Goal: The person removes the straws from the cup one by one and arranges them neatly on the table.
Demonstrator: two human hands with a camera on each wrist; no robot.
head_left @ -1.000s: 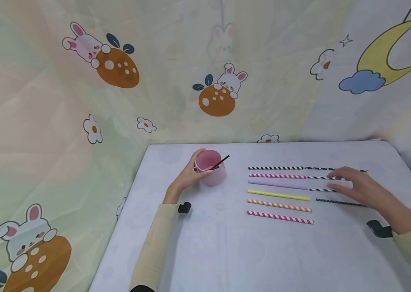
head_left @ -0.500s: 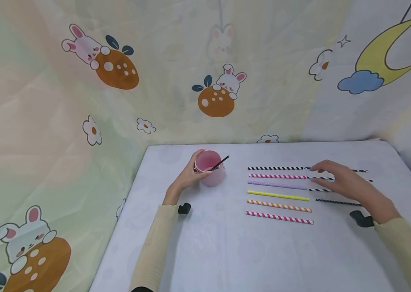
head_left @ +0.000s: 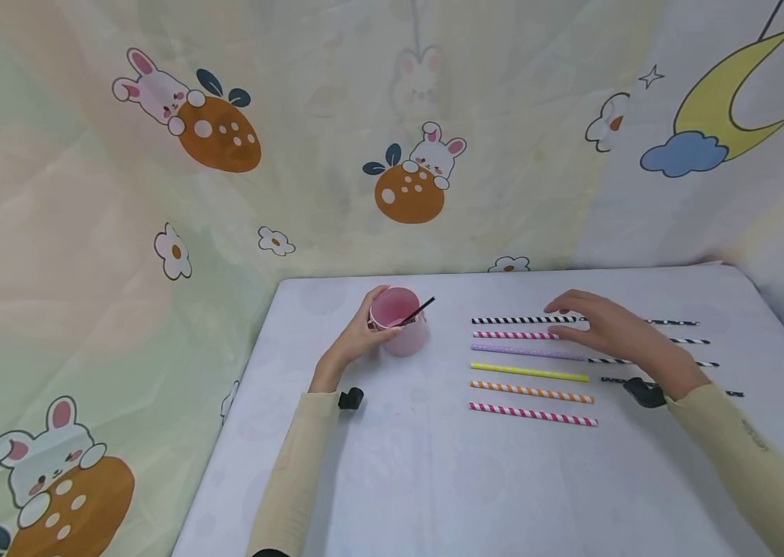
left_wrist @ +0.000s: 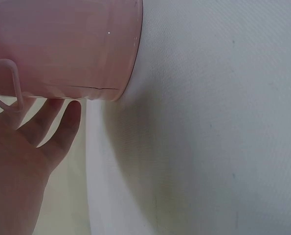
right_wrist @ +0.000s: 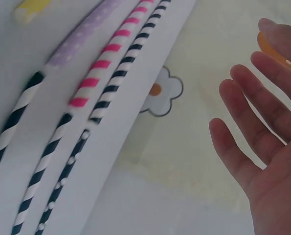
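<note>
My left hand (head_left: 357,340) holds a small pink bucket (head_left: 407,345) at the back left of the table, thumb at the rim and fingers round its side. A thin black stick (head_left: 421,310) leans out of the bucket. In the left wrist view a looped handle (left_wrist: 18,83) shows on the bucket's side. My right hand (head_left: 604,329) is over the paper straws, its fingers relaxed and holding nothing. Its fingertips overlap the black-and-white striped straw (head_left: 503,320) and the upper pink striped straw (head_left: 506,335) in the head view.
Below lie a purple dotted straw (head_left: 524,352), a yellow straw (head_left: 530,371), an orange striped straw (head_left: 531,391) and a lower pink striped straw (head_left: 533,415). Several black-and-white straws (head_left: 691,341) lie to their right, partly under my right arm. A printed cloth (head_left: 336,155) hangs behind the table.
My right hand has moved left, from above the black-and-white straws on the right to the inner ends of the left-hand row. My left hand and the bucket stay in place.
</note>
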